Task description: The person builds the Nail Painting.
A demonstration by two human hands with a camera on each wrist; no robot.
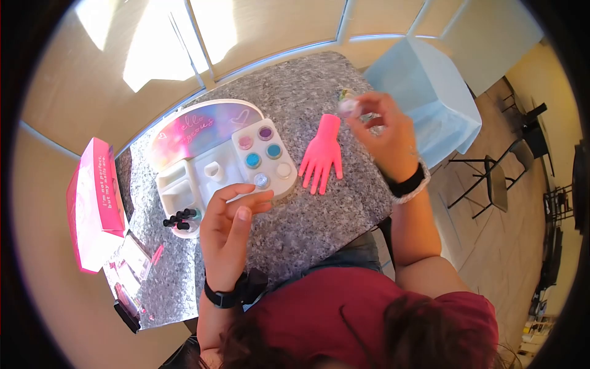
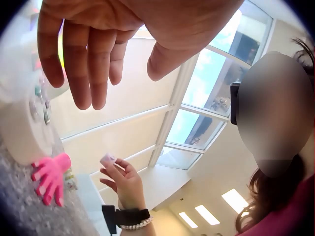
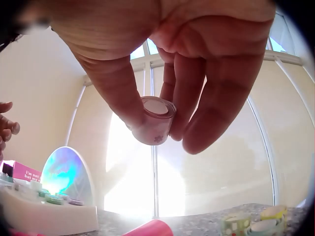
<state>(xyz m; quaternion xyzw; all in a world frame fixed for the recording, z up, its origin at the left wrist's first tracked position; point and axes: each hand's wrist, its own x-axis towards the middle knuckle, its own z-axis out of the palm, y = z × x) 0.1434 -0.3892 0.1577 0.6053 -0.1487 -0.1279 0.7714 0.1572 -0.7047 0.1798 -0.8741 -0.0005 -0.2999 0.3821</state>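
Note:
My right hand (image 1: 388, 132) is raised over the far right of the table. Its thumb and fingers pinch a small pale pink roll of tape (image 3: 153, 129) with a flower print. Below lies a bright pink practice hand (image 1: 322, 150), palm-side unclear, fingers pointing toward me. Near the white nail-kit station (image 1: 203, 165), my left hand (image 1: 227, 230) hovers empty with loosely bent fingers. Small glitter jars (image 1: 252, 160) fill the station's right section, and its mirrored back panel (image 1: 203, 132) carries script lettering. More patterned tape rolls (image 3: 236, 223) lie on the table under my right hand.
Black-capped bottles (image 1: 179, 218) stand at the station's front left. A pink box (image 1: 98, 190) stands at the table's left edge, with packets (image 1: 132, 258) near it. Beyond the granite table (image 1: 289, 230) are a light-blue covered block (image 1: 424, 92) at right and folding chairs (image 1: 495, 184).

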